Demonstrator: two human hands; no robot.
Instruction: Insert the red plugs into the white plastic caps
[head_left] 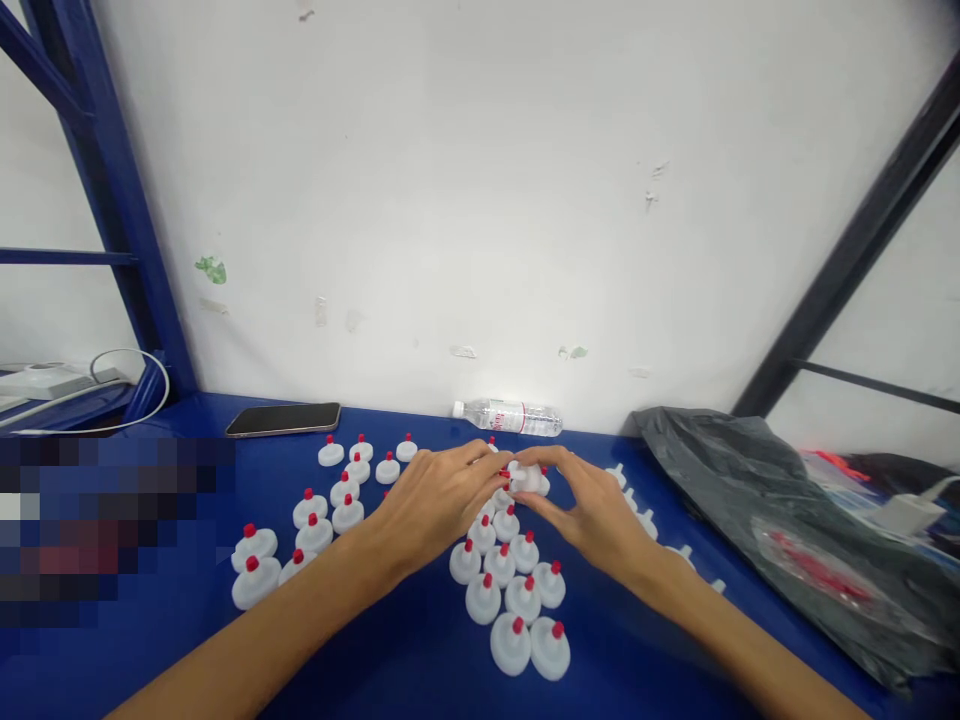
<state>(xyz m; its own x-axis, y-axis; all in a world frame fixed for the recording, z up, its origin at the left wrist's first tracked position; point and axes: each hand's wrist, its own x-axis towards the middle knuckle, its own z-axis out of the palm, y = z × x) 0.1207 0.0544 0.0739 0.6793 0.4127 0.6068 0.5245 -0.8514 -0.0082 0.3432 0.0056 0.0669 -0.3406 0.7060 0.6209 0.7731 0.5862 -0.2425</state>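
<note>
Both hands meet over the middle of a blue table (420, 660). My right hand (592, 510) pinches a white cap (527, 478) between thumb and fingers. My left hand (435, 495) has its fingertips curled against the same cap, at a small red tip. Below the hands, several white caps with red tips (517, 600) stand upright in a tight cluster. More such caps (330, 500) are scattered to the left, and several plain white caps (645, 520) lie behind my right wrist.
A dark phone (283, 418) lies flat at the back left. A clear water bottle (510, 416) lies on its side against the white wall. A crumpled grey plastic bag (787, 530) covers the right side. White cables (112, 390) run at far left.
</note>
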